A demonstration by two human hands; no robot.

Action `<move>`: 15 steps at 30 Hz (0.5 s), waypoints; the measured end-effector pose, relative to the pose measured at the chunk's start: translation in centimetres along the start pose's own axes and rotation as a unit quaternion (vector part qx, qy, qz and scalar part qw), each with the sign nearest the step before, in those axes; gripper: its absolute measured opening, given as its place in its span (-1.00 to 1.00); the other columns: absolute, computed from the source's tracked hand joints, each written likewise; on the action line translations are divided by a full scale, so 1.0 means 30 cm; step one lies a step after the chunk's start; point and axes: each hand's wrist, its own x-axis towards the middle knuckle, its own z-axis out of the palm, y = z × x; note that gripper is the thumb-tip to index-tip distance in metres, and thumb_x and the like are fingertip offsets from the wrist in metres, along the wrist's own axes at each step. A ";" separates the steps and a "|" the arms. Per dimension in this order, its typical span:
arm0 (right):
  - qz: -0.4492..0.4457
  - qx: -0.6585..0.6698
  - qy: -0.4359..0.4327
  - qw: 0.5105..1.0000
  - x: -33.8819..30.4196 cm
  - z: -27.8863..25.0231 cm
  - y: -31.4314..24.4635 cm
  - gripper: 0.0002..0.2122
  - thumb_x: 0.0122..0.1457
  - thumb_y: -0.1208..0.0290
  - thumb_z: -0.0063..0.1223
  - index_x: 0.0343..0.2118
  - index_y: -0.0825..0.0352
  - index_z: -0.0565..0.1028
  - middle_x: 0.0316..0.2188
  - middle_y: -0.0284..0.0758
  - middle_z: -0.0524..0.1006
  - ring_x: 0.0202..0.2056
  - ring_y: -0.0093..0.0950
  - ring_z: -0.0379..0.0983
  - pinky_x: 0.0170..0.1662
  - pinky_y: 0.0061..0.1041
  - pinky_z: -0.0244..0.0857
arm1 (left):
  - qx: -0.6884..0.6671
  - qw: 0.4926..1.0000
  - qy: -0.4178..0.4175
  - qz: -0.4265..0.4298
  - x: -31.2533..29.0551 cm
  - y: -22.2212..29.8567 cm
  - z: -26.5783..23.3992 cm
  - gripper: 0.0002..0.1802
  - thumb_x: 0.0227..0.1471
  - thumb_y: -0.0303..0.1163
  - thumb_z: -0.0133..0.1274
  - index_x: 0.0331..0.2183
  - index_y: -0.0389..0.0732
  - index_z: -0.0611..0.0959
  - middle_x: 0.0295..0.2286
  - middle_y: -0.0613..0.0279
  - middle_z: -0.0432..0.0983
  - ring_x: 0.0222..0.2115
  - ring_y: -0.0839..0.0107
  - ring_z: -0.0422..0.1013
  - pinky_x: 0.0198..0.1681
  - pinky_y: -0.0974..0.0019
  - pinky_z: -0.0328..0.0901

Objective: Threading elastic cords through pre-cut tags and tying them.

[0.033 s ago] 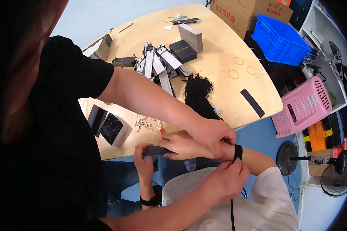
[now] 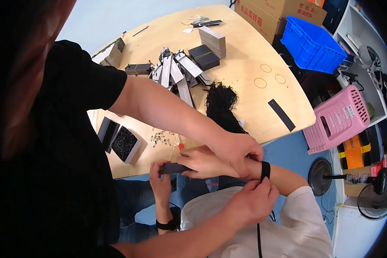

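Note:
My left hand (image 2: 160,176) is closed round one end of a dark grey flat strip (image 2: 173,168). The fingers of my right hand (image 2: 208,163) curl over the strip's other end. A person in a black T-shirt leans in from the left. One of that person's hands (image 2: 244,150) clasps my right wrist. Their other hand (image 2: 256,197) pinches a black band (image 2: 265,170) round my right forearm. Another black wristband (image 2: 169,220) sits on my left wrist. Just beyond my hands, small metal clips (image 2: 161,138) lie scattered on the table.
The wooden table (image 2: 245,109) bears a heap of grey-white tags (image 2: 173,71), black cords (image 2: 221,103), a box of black pieces (image 2: 125,144), rubber bands (image 2: 260,83) and a dark strip (image 2: 281,115). To the right stand a blue crate (image 2: 311,45), a pink plastic carrier (image 2: 337,118) and a fan (image 2: 376,200).

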 end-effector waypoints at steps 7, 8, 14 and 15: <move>-0.007 -0.030 0.003 1.000 0.012 0.011 0.004 -0.67 0.05 0.24 0.11 -0.24 0.36 0.36 -0.38 -0.23 0.41 -0.41 -0.27 0.47 -0.42 -0.28 0.36 | 0.172 0.976 -0.060 0.122 0.002 -0.032 -0.044 -0.74 -0.11 -0.49 0.03 -0.28 -0.38 0.53 -0.31 0.03 0.42 -0.22 0.25 0.38 -0.18 0.32 0.39; -0.009 -0.024 0.009 1.000 0.012 0.011 0.002 -0.67 0.05 0.24 0.11 -0.24 0.36 0.36 -0.38 -0.23 0.41 -0.41 -0.27 0.47 -0.42 -0.28 0.36 | 0.219 0.962 -0.065 0.148 0.002 -0.035 -0.051 -0.75 -0.10 -0.50 0.03 -0.29 -0.37 0.53 -0.31 0.05 0.42 -0.22 0.26 0.38 -0.19 0.33 0.39; -0.002 0.016 0.003 1.000 0.015 -0.008 -0.014 -0.67 0.05 0.26 0.11 -0.23 0.37 0.36 -0.42 -0.22 0.41 -0.43 -0.24 0.47 -0.45 -0.27 0.37 | 0.568 0.761 -0.033 0.311 0.005 -0.027 -0.086 -0.83 -0.03 -0.53 0.04 -0.31 -0.33 0.54 -0.33 0.16 0.40 -0.25 0.35 0.37 -0.22 0.36 0.40; 0.002 0.027 -0.016 1.000 0.012 -0.015 -0.016 -0.68 0.05 0.27 0.11 -0.24 0.38 0.35 -0.43 -0.22 0.41 -0.44 -0.23 0.47 -0.46 -0.26 0.37 | 0.604 0.726 -0.026 0.327 0.006 -0.024 -0.085 -0.85 -0.02 -0.53 0.04 -0.31 -0.33 0.54 -0.33 0.18 0.40 -0.25 0.37 0.37 -0.23 0.37 0.41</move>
